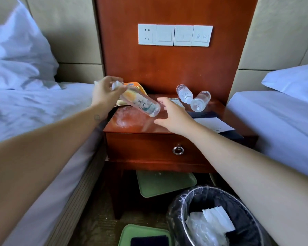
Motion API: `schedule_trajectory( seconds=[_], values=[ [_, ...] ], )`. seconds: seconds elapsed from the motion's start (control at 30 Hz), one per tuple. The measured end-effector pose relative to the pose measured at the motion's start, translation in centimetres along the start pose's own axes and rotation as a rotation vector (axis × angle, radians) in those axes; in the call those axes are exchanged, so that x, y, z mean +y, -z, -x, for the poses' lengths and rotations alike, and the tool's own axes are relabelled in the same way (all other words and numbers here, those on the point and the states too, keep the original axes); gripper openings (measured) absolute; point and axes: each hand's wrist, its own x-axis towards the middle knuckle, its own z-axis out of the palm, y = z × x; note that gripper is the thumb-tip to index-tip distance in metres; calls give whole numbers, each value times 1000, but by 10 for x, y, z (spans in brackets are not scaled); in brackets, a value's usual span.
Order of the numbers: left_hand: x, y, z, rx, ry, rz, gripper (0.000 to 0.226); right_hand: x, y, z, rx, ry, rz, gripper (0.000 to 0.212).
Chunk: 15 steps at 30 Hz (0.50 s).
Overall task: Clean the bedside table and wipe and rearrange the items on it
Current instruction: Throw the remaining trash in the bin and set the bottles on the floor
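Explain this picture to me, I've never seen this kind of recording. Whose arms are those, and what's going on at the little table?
There is no machine here. One camera worn on a person's head looks forward and down, so the two bare arms are the wearer's own. The left hand grips a clear labelled bottle near its cap, tilted above the bedside table. The right hand is open, reaching toward the bottle's base and holding nothing. On the wooden top lie two small clear bottles on their sides, an orange item at the back left, and a white paper at the right. A lined bin stands on the floor below.
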Motion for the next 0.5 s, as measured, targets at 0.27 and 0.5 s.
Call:
schedule_trajectory(
  seconds=[0.27,0.5],
  values=[
    [48,-8,5,-242,-233,124,20,-15,15,-3,80,-46,-84,82],
    [47,-14,31,-394,-99,383,21,-7,12,22,-101,-126,-374,87]
  ],
)
